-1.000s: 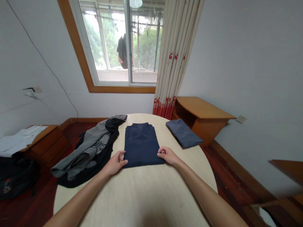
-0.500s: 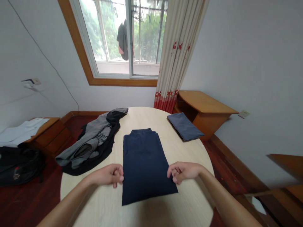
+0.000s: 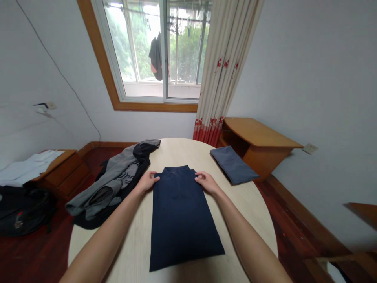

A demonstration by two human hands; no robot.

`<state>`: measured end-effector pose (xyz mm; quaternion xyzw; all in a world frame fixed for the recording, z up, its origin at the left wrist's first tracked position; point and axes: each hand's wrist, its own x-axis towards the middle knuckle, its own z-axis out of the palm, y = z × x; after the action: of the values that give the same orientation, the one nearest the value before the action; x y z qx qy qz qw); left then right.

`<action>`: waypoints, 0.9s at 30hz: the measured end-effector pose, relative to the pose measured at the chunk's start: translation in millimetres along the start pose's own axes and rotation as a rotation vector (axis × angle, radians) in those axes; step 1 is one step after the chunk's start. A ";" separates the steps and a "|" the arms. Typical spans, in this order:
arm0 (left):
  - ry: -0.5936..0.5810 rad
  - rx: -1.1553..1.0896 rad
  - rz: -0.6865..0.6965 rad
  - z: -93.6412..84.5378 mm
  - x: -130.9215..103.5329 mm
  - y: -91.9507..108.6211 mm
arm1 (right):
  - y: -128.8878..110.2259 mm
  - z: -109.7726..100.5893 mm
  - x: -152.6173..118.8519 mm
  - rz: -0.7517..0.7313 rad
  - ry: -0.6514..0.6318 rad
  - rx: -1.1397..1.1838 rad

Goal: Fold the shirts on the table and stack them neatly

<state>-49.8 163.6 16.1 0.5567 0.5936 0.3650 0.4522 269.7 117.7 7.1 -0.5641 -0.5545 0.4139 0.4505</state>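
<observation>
Dark lettering [image 3: 127, 180] across grey garment [image 3: 117, 164] on worktop [image 3: 176, 150] — creased, slanted — I can't read any word from here.

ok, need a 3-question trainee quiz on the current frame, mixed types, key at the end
1. Multiple choice. The left hand and right hand are both at the edges of which item?
A) the curtain
B) the navy garment
C) the grey-and-black clothing

2. True or false: both hands are at the end of the navy garment nearest the person.

3. Fill the blank: the slate-blue folded cloth lies on the table to the person's ____ of the navy garment.

Key
1. B
2. False: they are at the far end, either side of the collar.
3. right
</observation>
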 end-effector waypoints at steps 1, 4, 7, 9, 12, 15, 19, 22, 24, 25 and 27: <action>0.025 0.013 0.031 0.0 2.6 -0.8 | 3.1 1.0 0.4 -0.041 0.034 -0.035; 0.085 0.050 0.133 -0.2 0.7 -5.8 | 9.5 1.0 -2.1 -0.132 0.058 -0.137; 0.124 0.096 0.272 0.9 -8.2 -12.7 | 12.8 0.1 -5.7 -0.138 0.025 -0.195; 0.148 0.103 0.334 2.0 -13.0 -15.8 | 13.5 0.0 -7.6 -0.158 0.037 -0.228; 0.200 0.092 0.435 3.2 -15.7 -15.1 | 11.4 0.1 -10.4 -0.236 0.074 -0.258; 0.264 0.082 0.547 3.1 -14.4 -7.0 | 5.4 -0.5 -13.8 -0.317 0.126 -0.249; 0.287 0.063 0.466 4.1 -8.5 6.7 | -1.6 -0.3 -15.1 -0.360 0.232 -0.245; 0.268 0.128 0.371 6.2 -3.9 7.8 | -0.2 1.8 -13.0 -0.331 0.219 -0.296; 0.281 0.212 0.338 6.8 -2.2 3.0 | 3.1 3.5 -11.5 -0.320 0.186 -0.344; 0.293 0.246 0.327 6.5 -1.8 -0.2 | 4.7 4.3 -11.0 -0.322 0.174 -0.368; 0.316 0.284 0.320 4.3 -1.6 -5.9 | 6.5 5.3 -10.8 -0.331 0.157 -0.412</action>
<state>-47.7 161.0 9.4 0.6375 0.6065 0.4272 0.2080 265.8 107.3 -0.8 -0.5761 -0.6750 0.1680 0.4293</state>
